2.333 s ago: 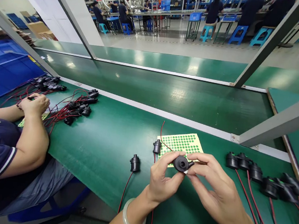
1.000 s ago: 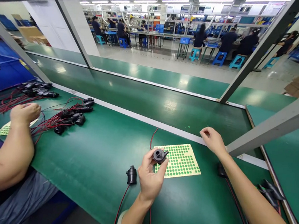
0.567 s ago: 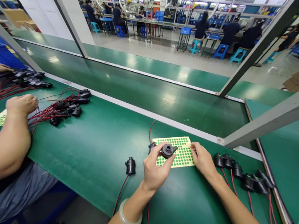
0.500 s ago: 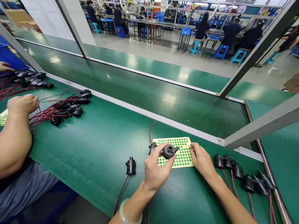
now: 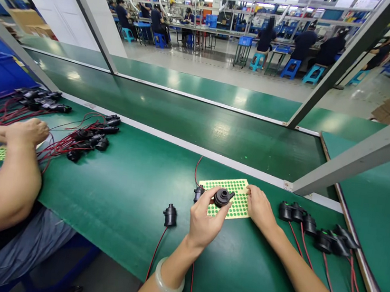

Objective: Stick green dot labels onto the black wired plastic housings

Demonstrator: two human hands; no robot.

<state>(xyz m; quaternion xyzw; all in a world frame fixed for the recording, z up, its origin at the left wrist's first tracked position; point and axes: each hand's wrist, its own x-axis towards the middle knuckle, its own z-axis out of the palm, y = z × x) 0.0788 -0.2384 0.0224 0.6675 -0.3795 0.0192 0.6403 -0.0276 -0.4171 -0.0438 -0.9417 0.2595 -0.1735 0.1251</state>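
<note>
My left hand (image 5: pixel 206 219) is closed round a small black pump (image 5: pixel 222 197), its round face with a central nozzle turned up and a side spout pointing right. Below the pump lies a pale yellow sticker sheet (image 5: pixel 232 212) covered in rows of green dots. At the sheet's right edge, my right hand (image 5: pixel 260 206) has its thumb and fingers pinched together on it; whether a single sticker is between them is hidden. Another black pump (image 5: pixel 199 193) sits at the sheet's left edge, partly behind my left hand. A further black pump (image 5: pixel 170 215) with a red wire stands to the left.
Several black pumps (image 5: pixel 310 224) with red wires stand at the right. More wired pumps (image 5: pixel 90 139) are heaped at the left, near a co-worker's arm (image 5: pixel 21 166). A metal post (image 5: pixel 355 153) slants up at the right. A white rail (image 5: pixel 181 141) runs along the green table's back.
My hands stay almost in place, with the pump still in my left hand. My right fingers shift slightly at the sheet's edge. The co-worker's far hand has drawn back from the pumps.
</note>
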